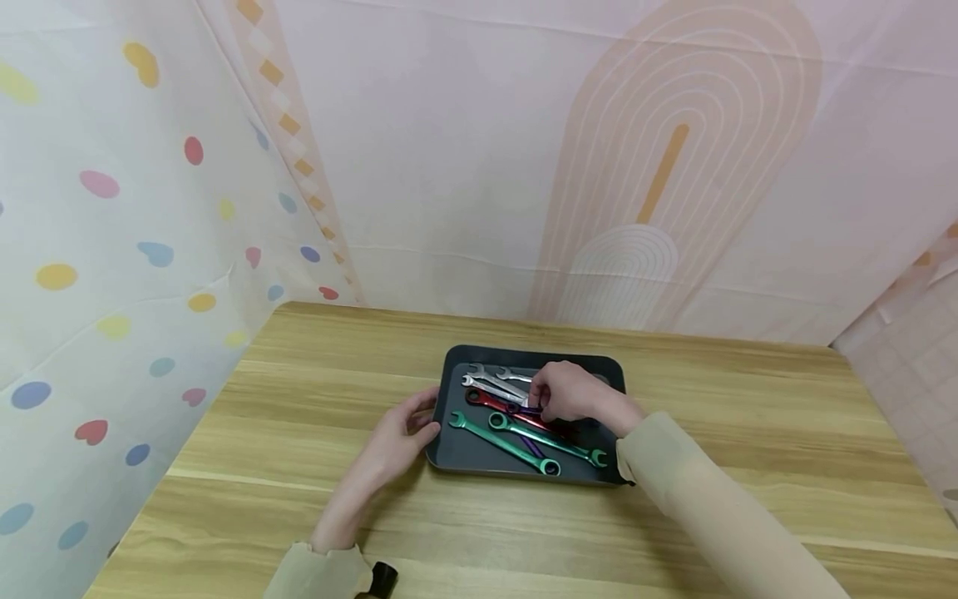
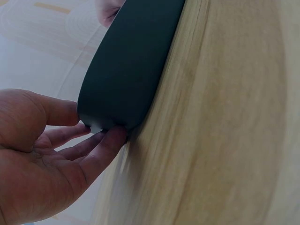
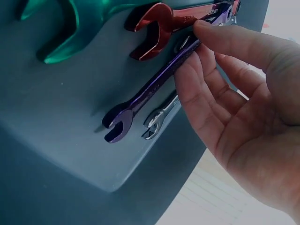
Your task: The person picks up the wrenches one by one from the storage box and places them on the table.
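A dark grey tray (image 1: pixel 479 462) of wrenches lies on the wooden table. My right hand (image 1: pixel 567 393) is over its middle. Between thumb and fingers it pinches a purple wrench (image 3: pixel 150 93), whose open end points away from the palm in the right wrist view. Close beside that are a red wrench (image 3: pixel 157 23) and a silver wrench (image 3: pixel 158 117). Two green wrenches (image 1: pixel 486 438) lie toward the near side of the tray, with part of another purple wrench (image 1: pixel 531 447) showing between them. My left hand (image 1: pixel 397 437) holds the tray's left end, thumb at the rim, fingers against the outer wall.
Several silver wrenches (image 1: pixel 490 383) lie at the tray's back left. The wooden table (image 1: pixel 711 516) extends on both sides, with a patterned cloth (image 1: pixel 449 166) hanging behind it. A small black object (image 1: pixel 384 577) shows beside the left sleeve.
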A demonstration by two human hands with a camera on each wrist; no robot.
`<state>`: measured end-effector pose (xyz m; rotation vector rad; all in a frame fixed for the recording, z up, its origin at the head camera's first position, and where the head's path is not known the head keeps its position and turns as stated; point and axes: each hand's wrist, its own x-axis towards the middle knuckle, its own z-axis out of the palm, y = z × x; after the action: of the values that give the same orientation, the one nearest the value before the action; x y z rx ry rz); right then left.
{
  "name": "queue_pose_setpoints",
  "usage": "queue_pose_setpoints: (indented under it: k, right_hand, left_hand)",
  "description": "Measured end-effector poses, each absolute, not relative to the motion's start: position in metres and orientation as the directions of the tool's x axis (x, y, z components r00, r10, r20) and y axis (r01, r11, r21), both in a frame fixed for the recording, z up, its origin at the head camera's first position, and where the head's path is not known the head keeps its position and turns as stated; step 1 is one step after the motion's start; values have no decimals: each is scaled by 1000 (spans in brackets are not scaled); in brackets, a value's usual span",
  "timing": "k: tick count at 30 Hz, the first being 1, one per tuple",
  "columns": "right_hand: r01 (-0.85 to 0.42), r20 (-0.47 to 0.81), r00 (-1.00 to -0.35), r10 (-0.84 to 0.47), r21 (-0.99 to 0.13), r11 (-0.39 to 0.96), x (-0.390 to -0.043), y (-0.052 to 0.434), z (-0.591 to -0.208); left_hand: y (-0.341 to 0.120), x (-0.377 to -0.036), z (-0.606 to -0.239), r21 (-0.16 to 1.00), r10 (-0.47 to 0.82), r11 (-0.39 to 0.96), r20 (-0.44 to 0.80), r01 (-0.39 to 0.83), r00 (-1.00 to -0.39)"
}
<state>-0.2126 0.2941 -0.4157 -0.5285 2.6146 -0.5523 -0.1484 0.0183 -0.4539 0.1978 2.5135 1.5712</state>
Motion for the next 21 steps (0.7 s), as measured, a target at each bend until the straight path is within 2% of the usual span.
queue_pose_setpoints:
  k: [21]
  right_hand:
    - [-317, -307, -816, -491, -473, 822, -214, 296, -416]
  left_hand:
    - [17, -149, -454, 902, 214, 430, -57, 41, -975]
